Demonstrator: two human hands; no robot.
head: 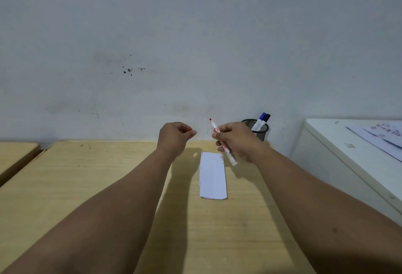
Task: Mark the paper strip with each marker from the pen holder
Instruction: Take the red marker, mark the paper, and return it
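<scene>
Paper strip [213, 175]: white, flat on wooden desk [87, 186], long axis running away from the viewer, lying between the two forearms, nearer the right one. No marks discernible on its surface at this resolution

Right hand [237, 141]: raised above the far end of the strip, fingers closed round a red marker [221, 142]. Marker uncapped, red tip pointing up and slightly left, white barrel with red print slanting down to the right, lower end sticking out below the hand and hanging just above the strip's far right corner. Not touching the paper

Left hand [175, 135]: raised at about the same height, apart from the right hand, curled nearly into a fist. Small red piece [189, 129] pinched at the fingertips, most likely the marker's cap; mostly hidden, so cannot tell for certain

Pen holder [257, 129]: black mesh cup, upright at the back of the desk near the grey wall [195, 34], partly behind the right hand. Blue-capped marker [261, 120] and black-capped marker [266, 119] standing in it, caps up, leaning right

White cabinet [348, 154] to the right of the desk, printed sheets [382, 136] lying on its top
</scene>
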